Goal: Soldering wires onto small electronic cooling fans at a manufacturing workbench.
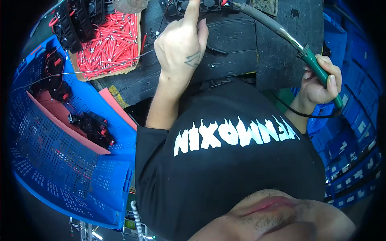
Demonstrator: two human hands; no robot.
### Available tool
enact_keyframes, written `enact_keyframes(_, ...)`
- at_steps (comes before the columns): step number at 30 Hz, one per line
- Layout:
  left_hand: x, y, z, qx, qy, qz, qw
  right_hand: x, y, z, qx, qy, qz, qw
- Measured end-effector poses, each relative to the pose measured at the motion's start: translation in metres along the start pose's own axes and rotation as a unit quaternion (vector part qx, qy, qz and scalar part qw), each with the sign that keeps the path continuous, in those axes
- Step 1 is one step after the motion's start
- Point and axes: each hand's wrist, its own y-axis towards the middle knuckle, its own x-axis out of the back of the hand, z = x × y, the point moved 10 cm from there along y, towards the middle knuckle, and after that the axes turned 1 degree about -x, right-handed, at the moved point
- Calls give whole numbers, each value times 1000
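My left hand (pixel 179 48) reaches over the bench with its index finger stretched onto a black twin-fan unit (pixel 211 5) at the top edge. Its thumb stands off to the side, and the other fingers curl under, out of sight. A thin silvery wire (pixel 120 62) runs from the left up to this hand and is lost behind it. In my right hand (pixel 323 82) is a soldering iron (pixel 315 66), gripped by its green handle. The iron's tip is beside a red piece on the fan unit; whether they touch I cannot tell.
Left of my arm stands a cardboard box (pixel 75 66) full of red wire pieces, with black fans (pixel 74 22) piled beside it. A blue perforated crate (pixel 116 172) holds more fan units (pixel 94 128) and pink sheets. Blue bins (pixel 354 132) line the right. The iron's black cord (pixel 295 110) hangs near my forearm.
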Motion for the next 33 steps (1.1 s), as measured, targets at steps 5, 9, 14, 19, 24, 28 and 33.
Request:
enact_keyframes(5, -25, -15, 20, 76, 155, 180, 968, -16, 7, 10, 18, -40, 29, 999)
enact_keyframes(9, -11, -16, 7, -6, 168, 52, 984, -26, 11, 14, 21, -63, 42, 997)
enact_keyframes(14, -28, -18, 19, 109, 224, 281, 927, -34, 16, 15, 13, -90, 47, 995)
enact_keyframes(19, -27, -17, 19, 109, 222, 277, 928, -38, 16, 16, 10, -113, 33, 993)
enact_keyframes(24, -30, -22, 25, 127, 221, 290, 922, -47, 20, 24, 28, -114, 72, 990)
enact_keyframes(28, -28, -23, 25, 123, 221, 284, 925, -63, 28, 40, 86, -135, 104, 982)
enact_keyframes(33, -30, -26, 28, 141, 212, 292, 922, -65, 37, 41, 78, -147, 106, 980)
